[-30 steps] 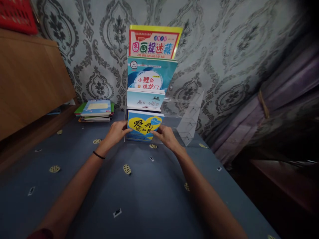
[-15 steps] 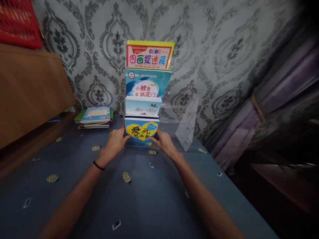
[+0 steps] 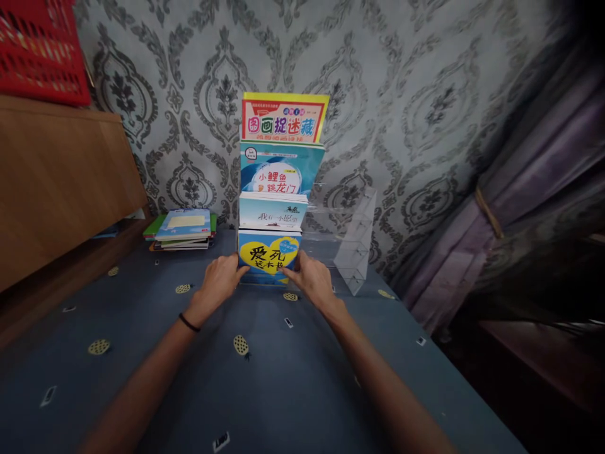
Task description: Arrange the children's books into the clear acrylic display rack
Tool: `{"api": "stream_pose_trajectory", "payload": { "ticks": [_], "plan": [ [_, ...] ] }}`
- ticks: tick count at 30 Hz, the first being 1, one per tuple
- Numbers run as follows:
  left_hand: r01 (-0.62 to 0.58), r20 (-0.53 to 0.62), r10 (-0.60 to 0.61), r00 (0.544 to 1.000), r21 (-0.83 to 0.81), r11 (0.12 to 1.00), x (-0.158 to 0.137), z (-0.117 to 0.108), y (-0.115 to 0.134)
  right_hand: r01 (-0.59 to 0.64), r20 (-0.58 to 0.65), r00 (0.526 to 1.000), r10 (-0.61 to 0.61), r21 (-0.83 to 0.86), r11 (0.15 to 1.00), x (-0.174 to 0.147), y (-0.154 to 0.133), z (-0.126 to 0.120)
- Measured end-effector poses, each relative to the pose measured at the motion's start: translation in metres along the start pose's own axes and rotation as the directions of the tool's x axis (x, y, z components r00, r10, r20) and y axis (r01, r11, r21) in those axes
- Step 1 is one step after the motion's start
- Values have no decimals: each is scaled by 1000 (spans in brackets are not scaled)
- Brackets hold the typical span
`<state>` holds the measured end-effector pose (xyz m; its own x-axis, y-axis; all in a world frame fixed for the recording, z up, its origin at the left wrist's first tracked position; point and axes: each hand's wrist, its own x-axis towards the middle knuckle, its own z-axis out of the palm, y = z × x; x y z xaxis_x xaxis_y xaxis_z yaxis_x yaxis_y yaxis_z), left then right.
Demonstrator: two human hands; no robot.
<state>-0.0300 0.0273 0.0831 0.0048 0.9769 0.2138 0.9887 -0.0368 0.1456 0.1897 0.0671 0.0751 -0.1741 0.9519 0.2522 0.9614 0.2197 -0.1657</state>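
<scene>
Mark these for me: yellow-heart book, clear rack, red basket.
Yellow-heart book (image 3: 268, 255): head view, middle of its front cover.
Clear rack (image 3: 358, 244): head view, on its right-hand side panel.
Red basket (image 3: 40, 53): head view, on its slotted side wall.

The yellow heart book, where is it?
In the head view, the yellow heart book is just left of centre, in front of the pale blue book, held between the left hand and right hand.
</scene>
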Motion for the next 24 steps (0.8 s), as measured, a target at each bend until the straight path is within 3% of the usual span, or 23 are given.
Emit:
{"api": "stream_pose_trajectory", "payload": {
  "ticks": [9, 14, 24],
  "plan": [
    [22, -20, -21, 1000, 49, 999, -2, 2, 4, 72, -23, 997, -69, 129, 989, 2, 2, 9],
    [17, -15, -17, 1000, -14, 1000, -2, 5, 4, 118, -45, 993, -111, 186, 976, 4, 7, 15],
    [39, -45, -42, 998, -59, 998, -2, -6, 2, 93, -12, 996, -92, 221, 971, 4, 6, 12]
  ]
}}
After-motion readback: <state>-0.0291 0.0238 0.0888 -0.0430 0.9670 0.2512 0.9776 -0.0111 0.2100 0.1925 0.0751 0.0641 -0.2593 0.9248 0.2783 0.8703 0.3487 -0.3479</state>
